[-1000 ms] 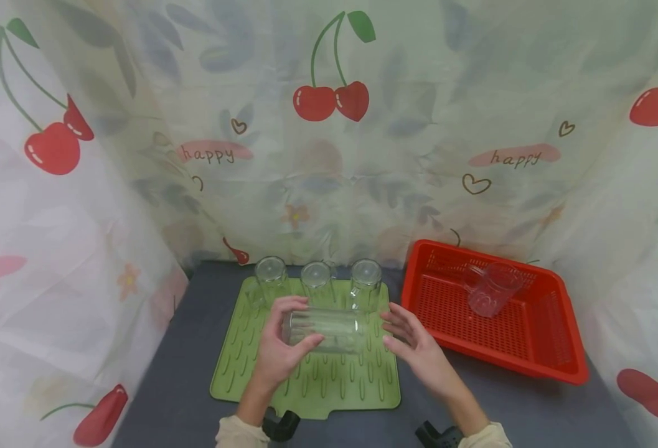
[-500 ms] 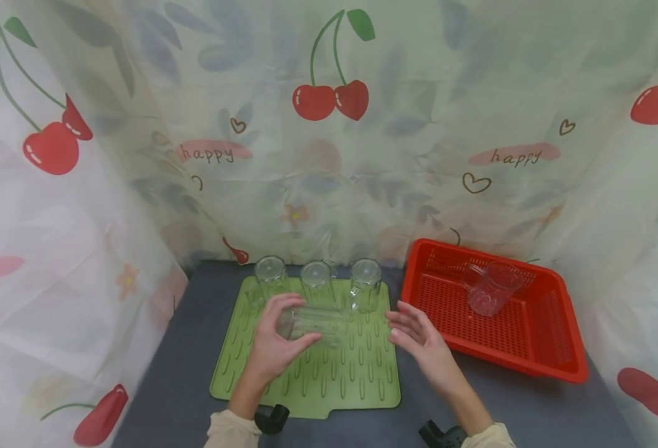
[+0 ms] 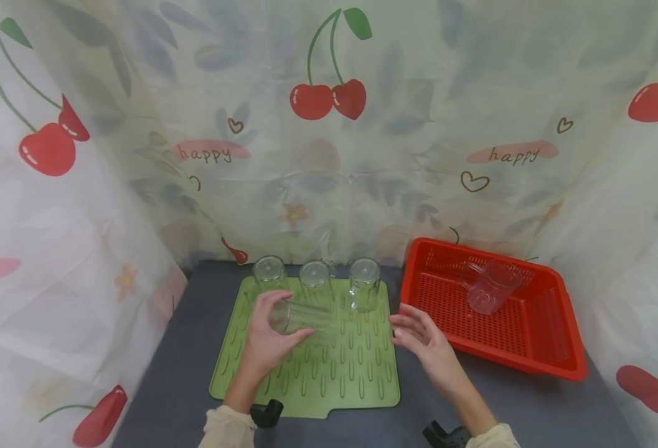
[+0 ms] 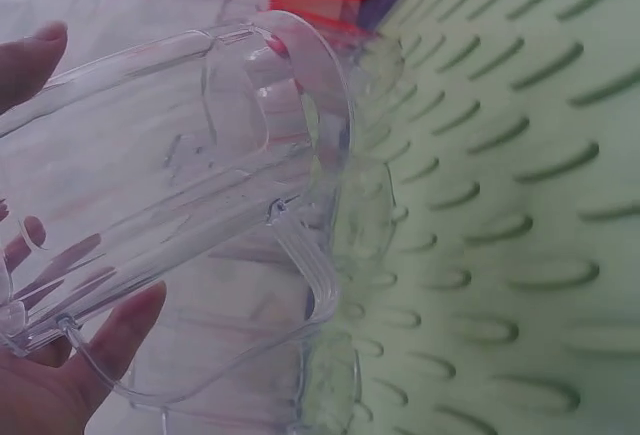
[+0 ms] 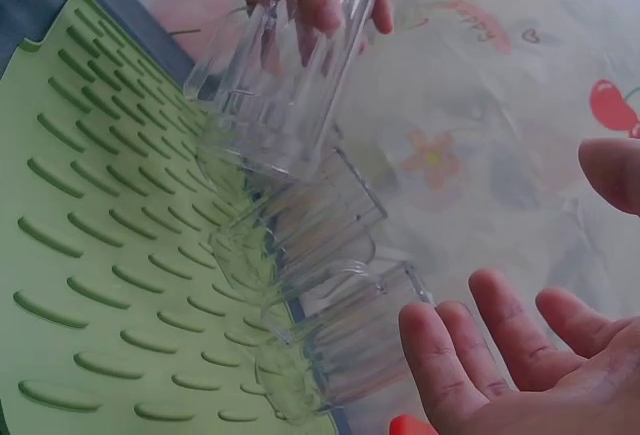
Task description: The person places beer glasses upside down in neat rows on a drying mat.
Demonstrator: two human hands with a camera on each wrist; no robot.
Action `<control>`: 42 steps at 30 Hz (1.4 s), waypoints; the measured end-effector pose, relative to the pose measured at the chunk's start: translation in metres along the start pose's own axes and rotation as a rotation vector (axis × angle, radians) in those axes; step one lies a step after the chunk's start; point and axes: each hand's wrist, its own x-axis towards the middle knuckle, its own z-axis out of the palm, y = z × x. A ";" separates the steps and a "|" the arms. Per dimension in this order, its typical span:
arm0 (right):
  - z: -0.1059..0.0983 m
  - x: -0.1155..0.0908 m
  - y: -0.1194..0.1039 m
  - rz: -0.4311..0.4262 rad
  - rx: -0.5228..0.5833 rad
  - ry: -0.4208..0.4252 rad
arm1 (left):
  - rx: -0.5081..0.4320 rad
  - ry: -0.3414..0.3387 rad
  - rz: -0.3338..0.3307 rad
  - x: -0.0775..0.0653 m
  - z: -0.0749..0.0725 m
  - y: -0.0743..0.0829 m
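Observation:
In the head view my left hand grips a clear mug by its base end, thumb on the near side and fingers on the far side. The mug lies sideways over the mat, its open rim pointing right. Its handle hangs on the lower side in the left wrist view. My right hand holds nothing; its fingers are spread and slightly bent, beside the mat's right edge. Three clear mugs, a left one, a middle one and a right one, stand upside down along the mat's back.
A green ridged drying mat lies on the dark grey table. At the right stands a red plastic basket with one clear mug lying in it. A cherry-printed curtain encloses the back and sides.
My left hand has moved left with the mug, away from my right hand, and the mug's rim end now points more away from me. The right hand has shifted slightly right.

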 end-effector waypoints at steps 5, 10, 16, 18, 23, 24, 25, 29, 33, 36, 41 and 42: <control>0.000 0.000 0.002 -0.001 -0.004 0.000 | 0.038 -0.001 -0.037 0.003 -0.001 -0.009; 0.000 0.000 0.005 -0.001 -0.002 0.004 | 0.094 -0.002 -0.088 0.005 -0.002 -0.013; -0.001 0.000 0.008 0.004 0.002 0.009 | 0.197 -0.020 -0.099 0.006 -0.001 -0.016; -0.001 0.000 0.008 0.007 0.002 0.016 | 0.229 -0.030 -0.090 0.005 0.000 -0.016; -0.001 0.000 0.006 0.009 0.004 0.027 | 0.311 -0.045 -0.069 0.005 0.003 -0.019; -0.001 0.000 0.006 0.008 0.005 0.026 | 0.332 -0.046 -0.062 0.005 0.004 -0.020; -0.001 0.000 0.007 0.006 0.005 0.025 | 0.353 -0.046 -0.056 0.005 0.005 -0.021; -0.001 0.000 0.008 -0.005 0.006 0.023 | 0.420 -0.048 -0.036 0.006 0.006 -0.024; -0.002 0.000 0.009 -0.013 0.007 0.029 | 0.436 -0.055 -0.040 0.007 0.007 -0.025; -0.003 0.000 0.010 -0.011 0.005 0.034 | 0.439 -0.065 -0.051 0.006 0.007 -0.027; -0.003 0.000 0.010 -0.002 0.007 0.034 | 0.420 -0.092 -0.079 0.005 0.007 -0.028; -0.003 0.000 0.010 0.000 0.009 0.034 | 0.417 -0.100 -0.086 0.005 0.007 -0.028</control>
